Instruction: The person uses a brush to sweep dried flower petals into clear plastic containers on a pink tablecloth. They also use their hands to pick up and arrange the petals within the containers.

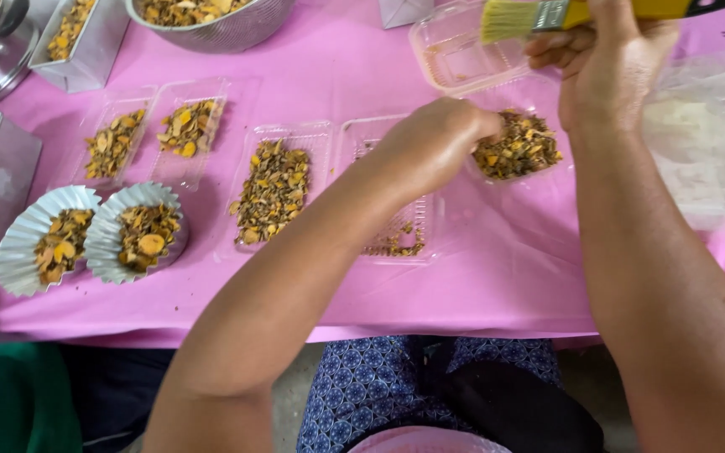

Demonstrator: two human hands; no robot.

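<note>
Head view, looking down on a pink tablecloth (497,277) laid out with portions of dried, yellow-orange sliced root. Two clear plastic trays (151,134) at the upper left are already filled, and two white fluted paper cups (94,231) below them hold their share too. Another clear tray in the middle (274,189) carries a full heap. The tray beside it (396,239) looks mostly bare, only a scatter of bits at its near end, so by the look of it that one remains to be filled. An empty clear tray (455,54) sits farther back, and a metal bowl (211,21) of the same root pieces stands at the top edge.

Now the hands. The left hand (434,143) reaches across, fingers curled in and bunched together, knuckles up, its tips down at the edge of the heaped tray on the right (522,147); whether it pinches any pieces cannot be told, since the fingertips are hidden. The right hand (610,71) is raised above that same tray, fingers wrapped firmly round a yellow-handled flat brush (539,17), pale bristles pointing left over the empty tray. A stack of clear wrappers (702,134) lies off to the right.
</note>
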